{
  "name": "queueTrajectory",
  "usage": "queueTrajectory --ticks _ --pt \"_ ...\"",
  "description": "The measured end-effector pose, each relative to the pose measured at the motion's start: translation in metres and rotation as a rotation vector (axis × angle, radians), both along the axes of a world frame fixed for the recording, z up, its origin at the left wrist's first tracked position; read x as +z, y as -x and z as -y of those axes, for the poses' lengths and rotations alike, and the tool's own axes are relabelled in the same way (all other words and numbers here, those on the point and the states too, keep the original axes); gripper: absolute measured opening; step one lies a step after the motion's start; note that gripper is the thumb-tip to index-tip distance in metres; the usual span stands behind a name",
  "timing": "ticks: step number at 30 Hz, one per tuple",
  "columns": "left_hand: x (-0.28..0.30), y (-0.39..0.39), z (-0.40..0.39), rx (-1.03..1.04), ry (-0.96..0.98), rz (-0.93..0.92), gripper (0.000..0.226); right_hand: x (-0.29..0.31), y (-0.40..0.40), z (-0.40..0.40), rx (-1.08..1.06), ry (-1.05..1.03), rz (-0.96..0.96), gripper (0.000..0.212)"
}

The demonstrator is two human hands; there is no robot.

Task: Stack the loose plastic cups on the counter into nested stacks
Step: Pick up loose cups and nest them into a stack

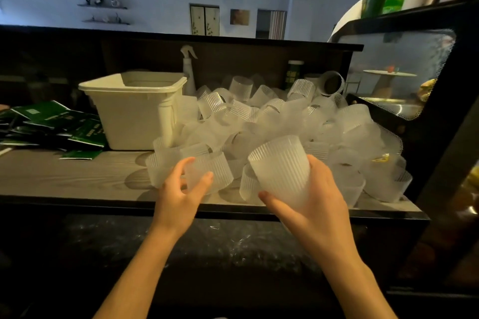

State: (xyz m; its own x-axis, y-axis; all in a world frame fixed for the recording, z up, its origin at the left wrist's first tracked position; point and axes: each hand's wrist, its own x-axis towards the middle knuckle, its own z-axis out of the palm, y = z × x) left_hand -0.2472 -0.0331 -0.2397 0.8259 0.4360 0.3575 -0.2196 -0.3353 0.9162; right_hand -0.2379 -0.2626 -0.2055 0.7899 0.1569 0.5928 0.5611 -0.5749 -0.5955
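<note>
The right hand point(315, 199) grasps a ribbed cup point(281, 171) above the counter edge; its long axis tilts, closed bottom up and away from the palm. The left hand point(181, 193), fingers curved, touches a cup lying on its side point(204, 168), its axis across the fingers. Behind both hands lies the loose pile point(298, 116).

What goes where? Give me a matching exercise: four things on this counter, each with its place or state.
Things:
1. tub
2. spray bottle
3. green packets
4. ribbed cup

Places or states:
A. held in the right hand
B. strewn at the counter's left end
C. standing behind the cup pile
D. open-topped, left of the pile

Pairs: 1-D, 2-C, 3-B, 4-A
</note>
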Motion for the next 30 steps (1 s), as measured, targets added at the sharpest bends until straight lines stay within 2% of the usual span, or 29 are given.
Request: queueTrajectory --ticks 4,6,8,10,13,15,19,20,24,30 --pt "0.002 0.004 -0.001 -0.033 0.146 0.080 0.074 -0.010 0.004 0.004 0.019 0.029 -0.044 0.081" --pt "0.004 0.006 -0.002 -0.064 0.172 0.113 0.071 -0.013 0.005 0.006 0.037 0.070 -0.062 0.082" --pt "0.007 0.008 -0.003 -0.145 0.186 0.130 0.066 -0.013 0.004 0.007 0.046 0.126 -0.069 0.085" --pt "0.013 0.010 -0.003 -0.244 0.188 0.140 0.075 -0.012 0.003 0.008 0.045 0.181 -0.062 0.085" --pt "0.022 0.014 -0.002 -0.263 0.143 0.144 0.090 -0.008 0.001 0.008 0.046 0.267 -0.036 0.083" --pt "0.027 0.017 -0.001 -0.270 0.090 0.146 0.089 -0.008 0.001 0.007 0.041 0.329 -0.015 0.085" --pt "0.036 0.021 0.002 -0.361 -0.063 0.092 0.050 -0.010 0.001 0.008 0.069 0.442 0.024 0.088" --pt "0.038 0.022 0.003 -0.384 -0.105 0.056 0.046 -0.012 0.001 0.008 0.085 0.460 0.022 0.088" --pt "0.041 0.022 0.015 -0.490 -0.264 -0.072 0.058 -0.018 0.004 0.002 0.184 0.503 0.000 0.087" --pt "0.027 0.025 0.055 -0.496 -0.321 -0.116 0.076 -0.029 0.006 0.000 0.191 0.412 -0.025 0.092"
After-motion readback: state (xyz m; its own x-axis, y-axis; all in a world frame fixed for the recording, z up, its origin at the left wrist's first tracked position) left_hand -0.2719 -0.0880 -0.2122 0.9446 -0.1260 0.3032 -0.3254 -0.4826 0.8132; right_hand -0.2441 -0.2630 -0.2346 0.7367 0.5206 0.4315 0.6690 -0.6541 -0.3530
